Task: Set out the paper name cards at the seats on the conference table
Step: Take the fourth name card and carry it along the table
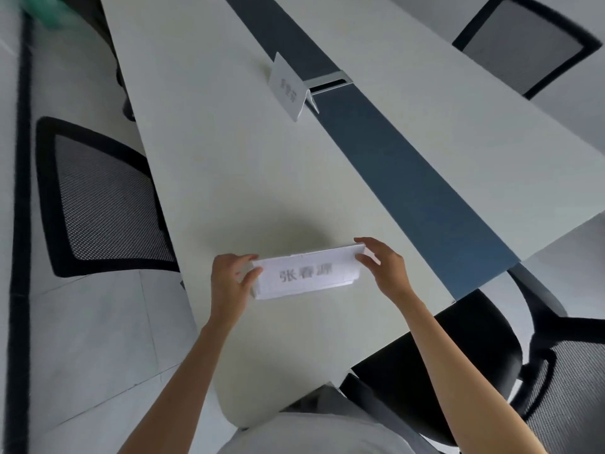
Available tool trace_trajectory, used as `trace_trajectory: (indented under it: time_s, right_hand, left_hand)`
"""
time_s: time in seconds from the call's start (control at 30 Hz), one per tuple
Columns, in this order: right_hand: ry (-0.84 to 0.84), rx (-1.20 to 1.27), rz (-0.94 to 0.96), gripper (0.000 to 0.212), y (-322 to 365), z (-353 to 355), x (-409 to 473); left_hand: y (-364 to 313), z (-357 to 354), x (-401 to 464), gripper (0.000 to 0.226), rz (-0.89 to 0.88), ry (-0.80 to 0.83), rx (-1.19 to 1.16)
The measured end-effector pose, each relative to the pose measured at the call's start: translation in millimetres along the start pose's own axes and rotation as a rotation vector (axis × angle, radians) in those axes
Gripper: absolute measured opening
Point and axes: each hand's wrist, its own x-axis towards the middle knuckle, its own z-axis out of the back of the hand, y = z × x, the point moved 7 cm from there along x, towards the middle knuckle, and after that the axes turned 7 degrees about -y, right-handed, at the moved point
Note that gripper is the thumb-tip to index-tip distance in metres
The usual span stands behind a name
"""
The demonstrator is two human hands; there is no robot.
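Head view: flat white paper name cards (307,273), a thin stack, above the smooth pale table (229,178).
Fingers: left hand (229,283) and right hand (383,267) pinched its ends.
Nearby: folded tent card (288,88) stood by the blue centre strip (402,172); mesh chair (98,198) at left.

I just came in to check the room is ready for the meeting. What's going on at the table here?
A person is setting out paper name cards. Both hands, left hand and right hand, hold a small stack of name cards by its ends above the white conference table. One folded card already stands upright further along, beside the table's blue centre strip. Mesh-backed chairs sit around the table.
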Motion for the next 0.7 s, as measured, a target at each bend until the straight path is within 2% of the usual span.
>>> trace_trajectory:
  time_s: [0.13, 0.23, 0.37, 0.53, 0.7]
  right_hand:
    - [-0.053, 0.070, 0.044, 0.031, 15, 17, 4]
    - [-0.152, 0.175, 0.078, 0.028, 32, 44, 4]
    - [-0.305, 0.306, 0.075, 0.026, 38, 95, 2]
    - [-0.428, 0.302, 0.015, 0.026, -2, 158, 14]
    - [-0.355, 0.297, -0.213, 0.040, -91, 182, 55]
  left_hand:
    - [-26, 16, 10, 0.022, -0.144, -0.018, -0.076]
    - [-55, 17, 17, 0.023, -0.168, 0.074, -0.263]
    - [-104, 0, 30, 0.021, -0.194, 0.158, -0.394]
    - [-169, -69, 38, 0.019, -0.260, 0.261, -0.399]
    - [-194, -160, 41, 0.018, -0.178, 0.314, -0.316]
